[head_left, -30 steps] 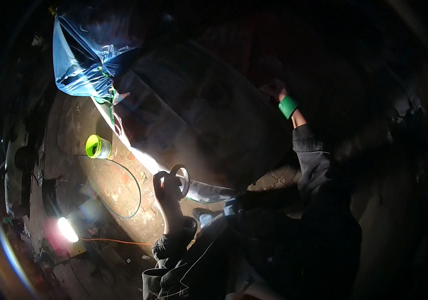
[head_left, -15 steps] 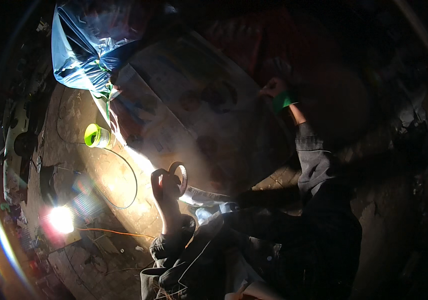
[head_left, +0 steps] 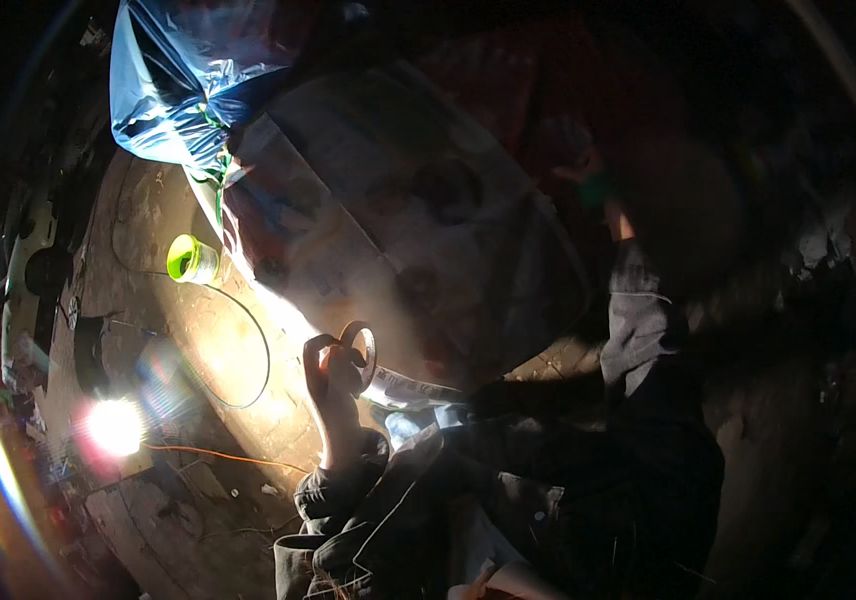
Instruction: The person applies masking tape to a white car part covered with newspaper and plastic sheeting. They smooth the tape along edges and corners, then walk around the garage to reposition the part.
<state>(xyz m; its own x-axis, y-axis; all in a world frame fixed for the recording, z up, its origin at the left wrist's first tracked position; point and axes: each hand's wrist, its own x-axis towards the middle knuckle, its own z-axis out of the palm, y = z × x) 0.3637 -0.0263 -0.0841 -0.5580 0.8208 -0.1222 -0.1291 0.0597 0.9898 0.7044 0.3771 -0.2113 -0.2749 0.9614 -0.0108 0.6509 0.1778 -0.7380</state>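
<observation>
My left hand (head_left: 333, 375) is closed around a roll of tape (head_left: 372, 358), which stands on edge between thumb and fingers. It is beside the near left edge of a large printed sheet (head_left: 378, 205) with a crease across it. On the far right, in deep shadow, my right hand (head_left: 588, 168) reaches over the sheet's far right side beside dark red sheeting (head_left: 508, 85). Its fingers look spread and I see nothing in them, though the view is dim. A green band (head_left: 598, 190) circles that wrist.
A bright lamp (head_left: 115, 428) glares at the lower left, with an orange cord (head_left: 218, 457) running from it. Beyond it are a thin dark cable (head_left: 266, 345) and a lime-green tub (head_left: 188, 260). Crumpled blue plastic (head_left: 153, 100), tied with green string, lies at the far left.
My right hand has moved right and slightly away, off the sheet's edge and into darker shadow. My left hand keeps the tape roll in about the same place.
</observation>
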